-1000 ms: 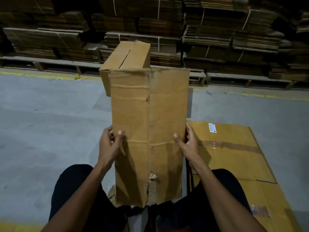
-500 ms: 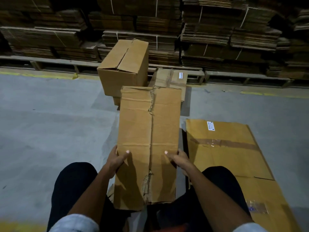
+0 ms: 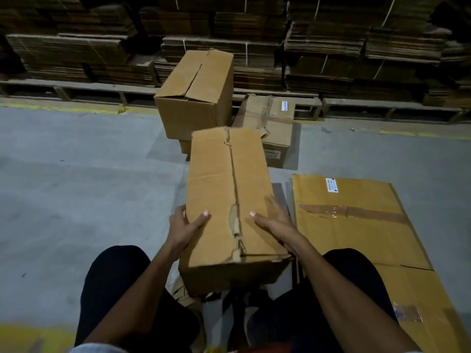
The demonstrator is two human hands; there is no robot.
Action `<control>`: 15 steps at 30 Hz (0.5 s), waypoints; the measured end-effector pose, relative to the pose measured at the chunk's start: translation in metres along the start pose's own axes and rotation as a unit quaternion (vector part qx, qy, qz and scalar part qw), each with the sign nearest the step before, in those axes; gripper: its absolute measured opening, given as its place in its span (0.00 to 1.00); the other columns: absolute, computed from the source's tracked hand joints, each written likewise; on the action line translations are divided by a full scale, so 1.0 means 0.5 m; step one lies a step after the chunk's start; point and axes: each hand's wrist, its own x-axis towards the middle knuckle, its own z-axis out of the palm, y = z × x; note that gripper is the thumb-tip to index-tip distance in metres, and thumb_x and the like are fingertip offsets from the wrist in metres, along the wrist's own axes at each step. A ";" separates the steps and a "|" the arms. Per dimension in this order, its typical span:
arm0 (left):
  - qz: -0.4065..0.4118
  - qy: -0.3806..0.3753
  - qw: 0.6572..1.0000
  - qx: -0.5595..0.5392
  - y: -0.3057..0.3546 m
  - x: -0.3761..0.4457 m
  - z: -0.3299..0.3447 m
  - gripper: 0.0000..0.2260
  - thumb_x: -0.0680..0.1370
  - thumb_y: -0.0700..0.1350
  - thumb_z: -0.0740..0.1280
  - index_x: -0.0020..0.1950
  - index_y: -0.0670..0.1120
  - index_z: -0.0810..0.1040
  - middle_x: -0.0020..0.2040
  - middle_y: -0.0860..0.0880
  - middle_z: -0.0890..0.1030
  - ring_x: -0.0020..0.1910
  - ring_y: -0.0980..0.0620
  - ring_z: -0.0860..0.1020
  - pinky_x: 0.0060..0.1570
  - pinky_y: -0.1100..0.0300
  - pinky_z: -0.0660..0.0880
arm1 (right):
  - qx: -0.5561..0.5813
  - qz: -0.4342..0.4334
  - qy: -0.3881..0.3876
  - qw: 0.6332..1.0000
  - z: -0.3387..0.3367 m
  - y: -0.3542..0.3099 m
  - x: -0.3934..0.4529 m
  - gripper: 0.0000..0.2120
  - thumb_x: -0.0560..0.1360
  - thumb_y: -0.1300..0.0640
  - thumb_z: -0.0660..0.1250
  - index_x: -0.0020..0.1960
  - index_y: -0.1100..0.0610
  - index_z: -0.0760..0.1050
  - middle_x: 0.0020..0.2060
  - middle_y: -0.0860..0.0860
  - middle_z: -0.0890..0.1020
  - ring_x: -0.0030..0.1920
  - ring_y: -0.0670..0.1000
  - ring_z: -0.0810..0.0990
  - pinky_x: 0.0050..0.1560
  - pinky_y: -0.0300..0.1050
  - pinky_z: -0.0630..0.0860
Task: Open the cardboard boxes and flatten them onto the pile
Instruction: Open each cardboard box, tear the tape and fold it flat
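Two hands, left hand [image 3: 184, 229] and right hand [image 3: 274, 220], are clasping your box [image 3: 229, 200]; likely light, stiff; torn seam's weakest.

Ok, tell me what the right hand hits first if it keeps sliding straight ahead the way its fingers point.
The right hand lies flat on the held box, fingers pointing away and slightly left. Probably nothing until that box's far edge; beyond it stands the taped box, though depth is unclear.
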 end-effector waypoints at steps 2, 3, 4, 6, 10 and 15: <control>0.008 -0.008 1.000 0.009 0.010 0.010 -0.008 0.47 0.64 0.70 0.75 0.74 0.46 0.65 0.67 0.47 0.74 0.61 0.47 0.77 0.59 0.45 0.79 | -0.081 -0.021 -0.009 0.996 -0.002 -0.011 -0.003 0.61 0.62 0.30 0.78 0.82 0.39 0.44 0.80 0.49 0.56 0.78 0.57 0.60 0.75 0.58 0.64; 0.006 -0.021 1.000 0.021 0.012 0.016 -0.014 0.49 0.62 0.73 0.74 0.74 0.49 0.65 0.68 0.47 0.73 0.63 0.47 0.77 0.59 0.44 0.79 | -0.112 -0.019 -0.017 0.993 -0.002 -0.010 -0.006 0.62 0.63 0.31 0.78 0.82 0.39 0.40 0.81 0.50 0.53 0.79 0.57 0.57 0.75 0.57 0.62; 0.008 -0.034 0.999 0.038 0.012 0.020 -0.016 0.48 0.62 0.74 0.74 0.74 0.51 0.65 0.69 0.47 0.73 0.63 0.46 0.76 0.60 0.44 0.78 | -0.132 -0.011 -0.022 0.991 -0.001 -0.005 -0.008 0.63 0.63 0.31 0.78 0.81 0.39 0.36 0.82 0.51 0.51 0.79 0.58 0.56 0.75 0.55 0.62; 0.019 -0.053 0.995 0.084 0.016 0.014 -0.013 0.45 0.64 0.73 0.73 0.74 0.53 0.64 0.70 0.45 0.71 0.66 0.44 0.74 0.64 0.42 0.75 | -0.142 0.010 -0.029 0.989 0.004 0.011 -0.007 0.67 0.60 0.27 0.77 0.80 0.39 0.33 0.82 0.52 0.48 0.80 0.58 0.56 0.76 0.55 0.62; -0.033 -0.100 0.975 0.194 -0.015 -0.009 0.013 0.47 0.71 0.67 0.71 0.79 0.48 0.52 0.75 0.37 0.62 0.71 0.35 0.66 0.68 0.42 0.69 | -0.183 0.058 -0.070 0.979 0.024 0.036 -0.003 0.73 0.55 0.25 0.78 0.79 0.41 0.30 0.82 0.53 0.48 0.79 0.59 0.57 0.76 0.59 0.63; -0.094 -0.158 0.905 0.383 -0.069 -0.041 0.034 0.52 0.72 0.68 0.69 0.82 0.49 0.40 0.80 0.36 0.45 0.75 0.33 0.60 0.71 0.41 0.65 | -0.401 0.025 -0.145 0.904 0.070 0.069 -0.029 0.68 0.61 0.32 0.79 0.80 0.42 0.30 0.82 0.51 0.42 0.80 0.65 0.47 0.77 0.65 0.56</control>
